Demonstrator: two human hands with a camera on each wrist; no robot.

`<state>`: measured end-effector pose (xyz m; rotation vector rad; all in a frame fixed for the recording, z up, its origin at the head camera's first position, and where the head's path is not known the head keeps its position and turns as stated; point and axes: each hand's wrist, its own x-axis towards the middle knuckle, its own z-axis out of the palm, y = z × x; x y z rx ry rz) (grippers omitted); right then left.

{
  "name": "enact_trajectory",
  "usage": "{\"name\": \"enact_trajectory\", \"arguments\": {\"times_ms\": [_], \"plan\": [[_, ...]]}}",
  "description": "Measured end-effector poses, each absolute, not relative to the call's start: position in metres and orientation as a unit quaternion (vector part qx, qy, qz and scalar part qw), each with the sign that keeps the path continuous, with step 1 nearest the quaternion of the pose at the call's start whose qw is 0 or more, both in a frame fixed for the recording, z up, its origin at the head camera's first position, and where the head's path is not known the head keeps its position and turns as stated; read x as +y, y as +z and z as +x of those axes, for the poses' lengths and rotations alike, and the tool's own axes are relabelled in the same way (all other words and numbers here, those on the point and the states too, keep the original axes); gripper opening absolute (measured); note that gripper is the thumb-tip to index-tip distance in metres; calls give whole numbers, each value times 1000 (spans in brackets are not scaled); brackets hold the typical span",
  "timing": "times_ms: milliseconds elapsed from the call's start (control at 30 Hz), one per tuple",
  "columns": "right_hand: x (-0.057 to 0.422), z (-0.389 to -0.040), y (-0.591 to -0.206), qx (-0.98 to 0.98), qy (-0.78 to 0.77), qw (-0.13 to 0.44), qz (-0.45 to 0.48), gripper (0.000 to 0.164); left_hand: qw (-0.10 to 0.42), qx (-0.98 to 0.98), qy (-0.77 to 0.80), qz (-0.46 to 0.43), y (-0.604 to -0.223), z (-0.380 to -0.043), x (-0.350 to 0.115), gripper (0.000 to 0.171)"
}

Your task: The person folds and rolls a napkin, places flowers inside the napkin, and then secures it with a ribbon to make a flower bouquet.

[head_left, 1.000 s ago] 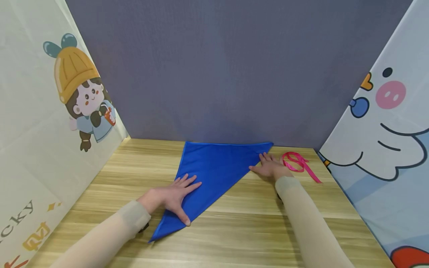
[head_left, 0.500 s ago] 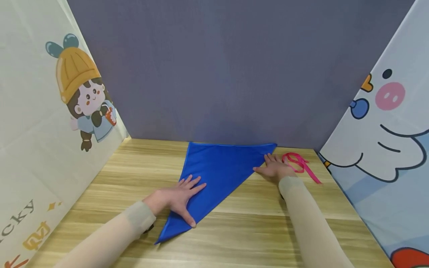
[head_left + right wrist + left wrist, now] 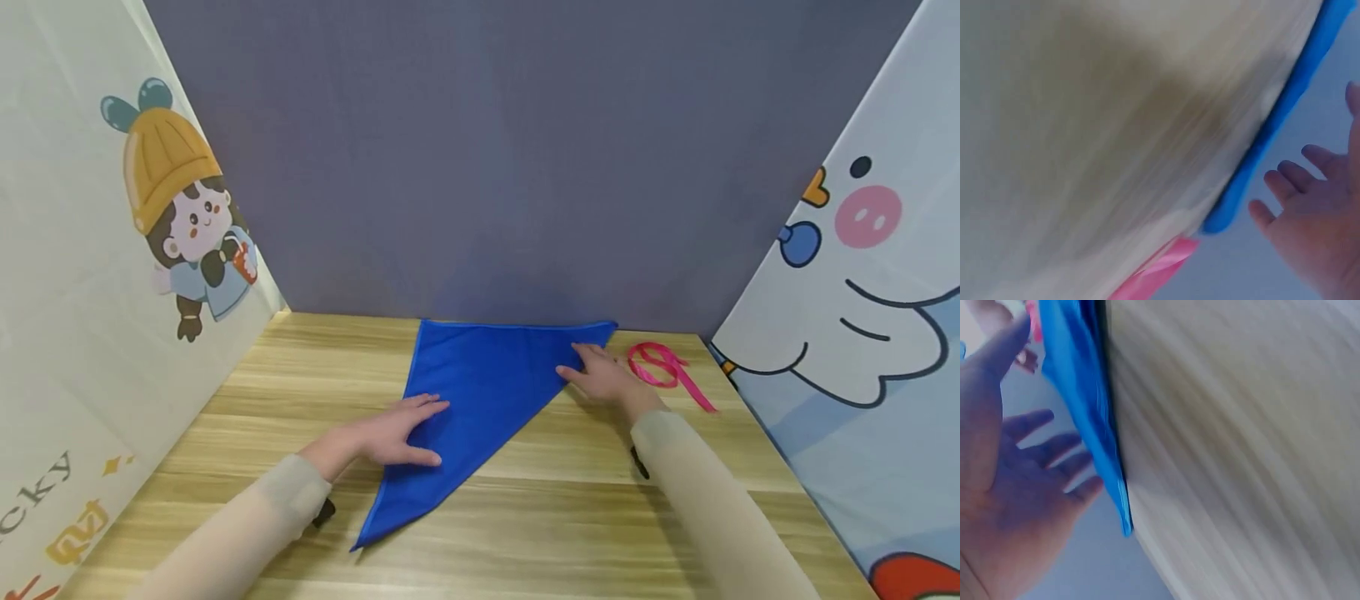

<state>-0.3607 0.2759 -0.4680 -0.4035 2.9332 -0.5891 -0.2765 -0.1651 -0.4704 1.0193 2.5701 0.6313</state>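
A blue cloth [image 3: 487, 392], folded into a triangle with its long slanted edge facing me, lies flat on the table. Over its lower left part hovers my left hand [image 3: 386, 435], fingers extended and thumb apart. In the left wrist view a gap shows between the palm [image 3: 1016, 506] and the cloth [image 3: 1082, 387]. My right hand [image 3: 600, 375] is over the slanted edge near the right corner, fingers loosely extended. The right wrist view shows this hand [image 3: 1319, 215] raised off the cloth's edge [image 3: 1260, 140]. Neither hand holds anything.
A pink ribbon [image 3: 697, 393] lies loosely looped on the wooden table [image 3: 570, 517], right of the cloth. A grey panel [image 3: 480, 167] stands behind the table. Printed sheets with cartoon figures flank the left [image 3: 67, 275] and right [image 3: 915, 350] sides.
Both hands, earlier spread flat on the cloth, have lifted off it. The left thumb has left the slanted edge. The cloth shifted slightly right at first and now lies still.
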Motion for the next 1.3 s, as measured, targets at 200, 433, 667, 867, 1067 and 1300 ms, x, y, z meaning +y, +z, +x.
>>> {"name": "enact_trajectory", "arguments": {"times_ms": [200, 433, 667, 867, 1067, 1300], "plan": [[236, -318, -463, 939, -285, 17, -190, 59, 90, 881, 271, 376, -466, -276, -182, 57], [185, -262, -460, 867, -441, 89, -216, 42, 93, 851, 350, 381, -461, -264, -196, 43], [144, -220, -462, 811, -497, 169, -256, 36, 167, 822, 390, 379, -458, -248, -216, 30], [105, -200, -465, 786, -509, 228, -267, 27, 233, 791, 410, 391, -459, -242, -228, 16], [75, -196, -468, 783, -504, 260, -257, 17, 282, 777, 409, 385, -464, -243, -229, 14], [60, -200, -473, 805, -442, 275, -284, 20, 288, 774, 405, 392, -471, -247, -230, 12]]}}
